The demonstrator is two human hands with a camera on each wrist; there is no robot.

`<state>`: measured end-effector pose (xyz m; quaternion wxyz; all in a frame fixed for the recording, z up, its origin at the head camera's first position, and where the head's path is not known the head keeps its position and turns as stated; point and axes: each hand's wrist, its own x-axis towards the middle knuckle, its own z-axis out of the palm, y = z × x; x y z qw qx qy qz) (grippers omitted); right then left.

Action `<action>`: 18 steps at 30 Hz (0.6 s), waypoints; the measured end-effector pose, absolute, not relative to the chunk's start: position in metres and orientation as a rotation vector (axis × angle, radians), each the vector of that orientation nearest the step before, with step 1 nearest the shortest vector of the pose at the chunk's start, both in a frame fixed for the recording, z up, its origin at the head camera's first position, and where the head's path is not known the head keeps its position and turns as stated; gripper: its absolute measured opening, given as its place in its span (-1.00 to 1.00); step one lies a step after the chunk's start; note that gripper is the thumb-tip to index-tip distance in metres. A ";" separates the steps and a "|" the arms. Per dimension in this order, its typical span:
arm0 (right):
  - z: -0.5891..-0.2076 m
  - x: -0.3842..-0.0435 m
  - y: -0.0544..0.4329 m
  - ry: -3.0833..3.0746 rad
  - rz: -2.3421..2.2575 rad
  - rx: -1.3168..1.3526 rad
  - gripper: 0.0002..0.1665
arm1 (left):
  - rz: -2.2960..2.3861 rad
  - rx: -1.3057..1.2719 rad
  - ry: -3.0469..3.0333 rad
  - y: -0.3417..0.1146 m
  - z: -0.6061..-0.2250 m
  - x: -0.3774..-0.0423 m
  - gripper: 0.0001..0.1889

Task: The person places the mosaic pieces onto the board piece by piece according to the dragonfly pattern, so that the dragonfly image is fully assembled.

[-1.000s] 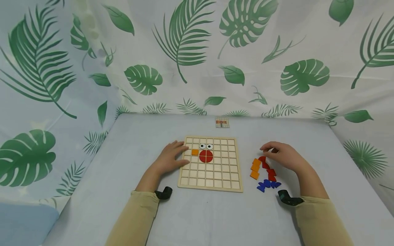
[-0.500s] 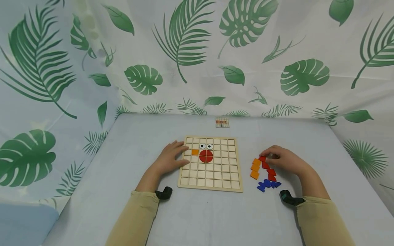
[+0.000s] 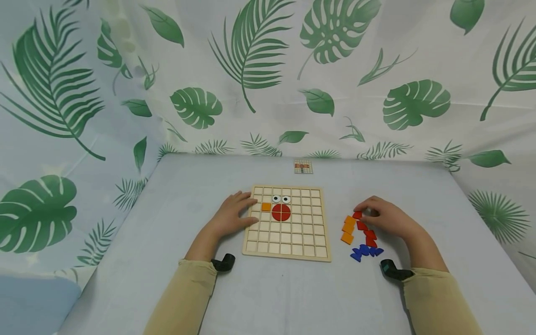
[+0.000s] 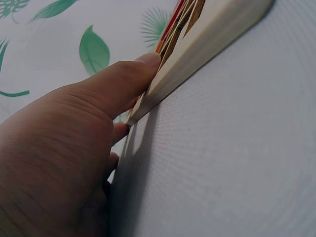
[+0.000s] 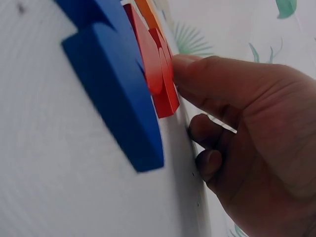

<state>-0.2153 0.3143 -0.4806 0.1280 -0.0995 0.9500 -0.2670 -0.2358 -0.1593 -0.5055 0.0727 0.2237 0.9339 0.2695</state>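
My left hand (image 3: 229, 217) rests on the left edge of a wooden grid board (image 3: 307, 254), fingers spread and thumb on the rim. On the board sit two eye tiles (image 3: 285, 199), a red disc of quarter pieces (image 3: 281, 212) and an orange square tile (image 3: 266, 207). Right of the board, my right hand (image 3: 388, 219) pinches the farthest red piece (image 3: 357, 215) between thumb and forefinger, close over the table. In the right wrist view the thumb tip overlaps the red pieces (image 5: 168, 104); the forefinger tip is hidden behind it.
Loose orange squares (image 3: 348, 228), more red pieces (image 3: 371, 242) and several blue pieces (image 3: 365, 250) lie between the board and my right hand. A small pattern card (image 3: 303, 166) lies behind the board. A leaf-print curtain (image 3: 268, 116) stands at the table's back.
My right hand has come down slightly toward me, and its thumb and forefinger have closed on the farthest red piece. The left hand stays on the board.
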 end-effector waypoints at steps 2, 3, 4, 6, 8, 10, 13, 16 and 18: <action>-0.480 -0.216 0.313 2.774 -0.768 -0.296 -0.69 | 0.808 0.669 2.805 -0.159 -0.505 -0.236 -0.31; -0.480 -0.216 0.313 2.780 -0.764 -0.297 -0.69 | 0.807 0.663 2.802 -0.159 -0.505 -0.236 -0.31; -0.480 -0.216 0.313 2.787 -0.757 -0.299 -0.70 | 0.806 0.664 2.803 -0.159 -0.505 -0.236 -0.31; -0.480 -0.216 0.313 2.803 -0.743 -0.303 -0.70 | 0.800 0.659 2.801 -0.159 -0.505 -0.236 -0.31; -0.480 -0.216 0.314 2.816 -0.738 -0.302 -0.69 | 0.792 0.658 2.801 -0.159 -0.505 -0.236 -0.31; -0.479 -0.216 0.314 2.828 -0.733 -0.300 -0.68 | 0.793 0.657 2.801 -0.159 -0.505 -0.236 -0.31; -0.477 -0.216 0.314 2.833 -0.737 -0.296 -0.67 | 0.797 0.657 2.802 -0.158 -0.504 -0.236 -0.31; -0.475 -0.215 0.314 2.838 -0.742 -0.311 -0.67 | 0.808 0.662 2.806 -0.158 -0.504 -0.235 -0.32; -0.473 -0.216 0.313 2.846 -0.745 -0.321 -0.67 | 0.806 0.657 2.807 -0.159 -0.504 -0.235 -0.32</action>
